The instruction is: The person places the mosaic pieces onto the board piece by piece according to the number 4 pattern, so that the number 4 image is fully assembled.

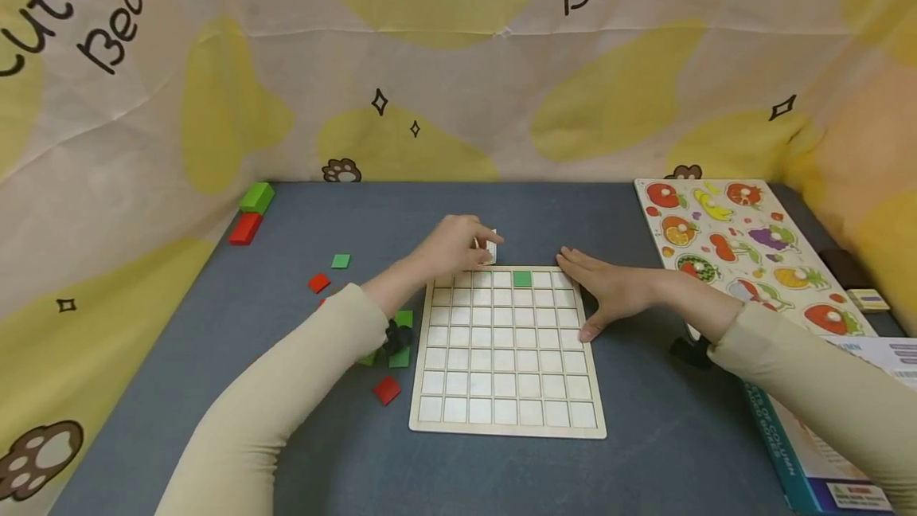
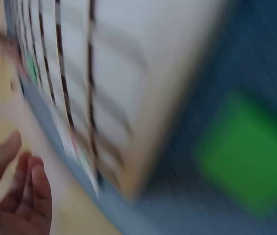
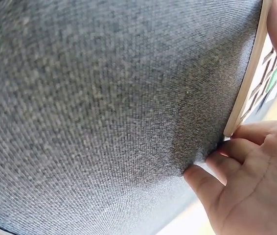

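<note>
A pale wooden grid board (image 1: 507, 430) with rows of white squares lies on the dark table, and one green tile (image 1: 522, 279) sits in its top row. At the board's far edge, my left hand (image 1: 453, 245) hovers with loosely bent fingers beside a small white card (image 1: 492, 248). The left wrist view shows a gap between thumb and fingers, with nothing held there. My right hand (image 1: 612, 291) rests against the board's far right corner, thumb along the right side and fingers spread at the corner. Up close, the right wrist view has its fingertips (image 3: 193, 172) touching the table cloth.
Red tiles (image 1: 388, 391) and green tiles (image 1: 341, 261) are scattered left of the board, some hidden by the left sleeve. A green block (image 1: 256, 197) and a red block (image 1: 246, 229) sit at the left edge. On the right are a fruit puzzle board (image 1: 691, 196) and a box (image 1: 824, 452).
</note>
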`<action>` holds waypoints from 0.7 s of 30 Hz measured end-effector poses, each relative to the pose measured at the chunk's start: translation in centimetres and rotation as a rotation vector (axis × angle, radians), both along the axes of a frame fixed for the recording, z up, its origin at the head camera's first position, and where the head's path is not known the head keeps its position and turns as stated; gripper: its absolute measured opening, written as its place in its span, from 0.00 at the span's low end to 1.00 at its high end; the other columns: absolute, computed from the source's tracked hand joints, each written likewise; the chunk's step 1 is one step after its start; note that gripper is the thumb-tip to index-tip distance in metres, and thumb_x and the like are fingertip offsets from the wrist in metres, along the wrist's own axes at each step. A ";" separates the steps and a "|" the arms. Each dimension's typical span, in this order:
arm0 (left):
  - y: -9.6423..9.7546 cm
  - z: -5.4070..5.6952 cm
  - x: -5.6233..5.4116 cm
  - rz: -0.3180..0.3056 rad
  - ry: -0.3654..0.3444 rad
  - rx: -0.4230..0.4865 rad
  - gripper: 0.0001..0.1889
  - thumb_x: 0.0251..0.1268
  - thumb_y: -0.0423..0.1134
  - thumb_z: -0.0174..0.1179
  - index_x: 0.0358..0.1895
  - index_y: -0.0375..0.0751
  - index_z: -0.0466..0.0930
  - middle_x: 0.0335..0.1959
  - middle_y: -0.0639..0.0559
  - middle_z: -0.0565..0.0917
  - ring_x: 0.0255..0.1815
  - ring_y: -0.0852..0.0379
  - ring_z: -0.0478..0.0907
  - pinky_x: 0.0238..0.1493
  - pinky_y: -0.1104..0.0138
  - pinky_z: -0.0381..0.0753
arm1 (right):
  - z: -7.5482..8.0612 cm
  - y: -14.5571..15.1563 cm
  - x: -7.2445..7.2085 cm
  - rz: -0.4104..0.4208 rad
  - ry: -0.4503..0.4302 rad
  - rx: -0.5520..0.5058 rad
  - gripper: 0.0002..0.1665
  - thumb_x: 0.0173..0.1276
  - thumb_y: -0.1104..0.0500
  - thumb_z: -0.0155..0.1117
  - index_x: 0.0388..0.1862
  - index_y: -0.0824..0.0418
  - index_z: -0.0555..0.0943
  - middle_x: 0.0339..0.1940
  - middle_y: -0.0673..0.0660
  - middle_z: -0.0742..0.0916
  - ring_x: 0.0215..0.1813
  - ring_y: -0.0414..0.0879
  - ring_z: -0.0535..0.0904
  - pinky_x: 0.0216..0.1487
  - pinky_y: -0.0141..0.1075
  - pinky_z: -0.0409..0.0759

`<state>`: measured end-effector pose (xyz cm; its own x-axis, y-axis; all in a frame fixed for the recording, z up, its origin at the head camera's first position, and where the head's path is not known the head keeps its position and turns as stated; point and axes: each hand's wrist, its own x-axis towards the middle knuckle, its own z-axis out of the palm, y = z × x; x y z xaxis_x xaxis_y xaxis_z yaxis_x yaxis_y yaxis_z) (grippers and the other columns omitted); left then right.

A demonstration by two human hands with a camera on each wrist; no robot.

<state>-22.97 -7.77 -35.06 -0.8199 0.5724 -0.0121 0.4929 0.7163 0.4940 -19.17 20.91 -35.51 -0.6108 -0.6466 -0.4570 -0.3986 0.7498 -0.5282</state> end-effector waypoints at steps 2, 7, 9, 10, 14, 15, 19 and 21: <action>-2.3 0.6 -0.9 0.034 -0.017 0.005 0.16 0.68 0.36 0.62 0.57 0.42 0.83 0.41 0.44 0.85 0.38 0.50 0.80 0.38 0.62 0.79 | 0.0 0.0 0.0 -0.001 0.000 -0.003 0.76 0.53 0.40 0.76 0.79 0.72 0.36 0.81 0.71 0.37 0.82 0.68 0.30 0.78 0.66 0.41; -9.1 1.7 -2.8 0.161 -0.048 -0.031 0.16 0.68 0.36 0.62 0.56 0.40 0.83 0.48 0.42 0.87 0.45 0.48 0.83 0.44 0.58 0.80 | 0.1 0.2 0.2 -0.002 0.001 -0.011 0.76 0.53 0.40 0.76 0.79 0.73 0.37 0.81 0.71 0.38 0.82 0.68 0.30 0.78 0.65 0.40; -11.8 1.9 -3.1 0.200 -0.062 -0.059 0.16 0.67 0.36 0.62 0.56 0.39 0.83 0.51 0.41 0.87 0.49 0.45 0.83 0.49 0.54 0.81 | 0.0 0.2 0.2 -0.003 0.002 -0.012 0.76 0.53 0.40 0.76 0.79 0.72 0.37 0.81 0.71 0.38 0.82 0.68 0.30 0.78 0.65 0.40; -13.1 1.9 -3.2 0.215 -0.071 -0.073 0.16 0.67 0.36 0.62 0.56 0.39 0.83 0.52 0.40 0.86 0.51 0.43 0.82 0.51 0.52 0.80 | 0.0 0.2 0.2 -0.003 0.001 -0.013 0.76 0.53 0.40 0.76 0.79 0.72 0.37 0.81 0.71 0.38 0.82 0.69 0.30 0.78 0.66 0.40; -17.3 1.8 -3.2 0.249 -0.160 -0.121 0.16 0.63 0.34 0.64 0.55 0.38 0.83 0.55 0.36 0.84 0.58 0.39 0.79 0.60 0.46 0.76 | -0.1 0.2 0.2 -0.008 0.005 -0.013 0.76 0.52 0.39 0.76 0.79 0.72 0.37 0.81 0.71 0.38 0.82 0.68 0.30 0.78 0.65 0.40; -18.1 1.7 -3.1 0.253 -0.191 -0.131 0.16 0.62 0.34 0.65 0.54 0.39 0.83 0.56 0.36 0.84 0.59 0.39 0.78 0.61 0.45 0.74 | -0.1 0.2 0.2 -0.010 0.006 -0.014 0.76 0.52 0.39 0.76 0.79 0.72 0.37 0.81 0.71 0.38 0.82 0.68 0.30 0.78 0.65 0.40; -20.3 1.1 -2.6 0.248 -0.302 -0.166 0.16 0.59 0.34 0.67 0.51 0.39 0.84 0.54 0.38 0.84 0.55 0.42 0.75 0.59 0.48 0.73 | -0.1 0.2 0.2 -0.011 0.007 -0.016 0.76 0.52 0.39 0.77 0.79 0.72 0.37 0.81 0.71 0.38 0.82 0.68 0.31 0.78 0.65 0.40; -20.9 0.8 -2.5 0.247 -0.315 -0.173 0.15 0.59 0.35 0.68 0.50 0.40 0.84 0.51 0.40 0.83 0.51 0.45 0.73 0.54 0.54 0.73 | -0.1 0.2 0.2 -0.010 0.007 -0.015 0.76 0.52 0.39 0.76 0.79 0.72 0.37 0.81 0.71 0.38 0.82 0.68 0.31 0.78 0.65 0.40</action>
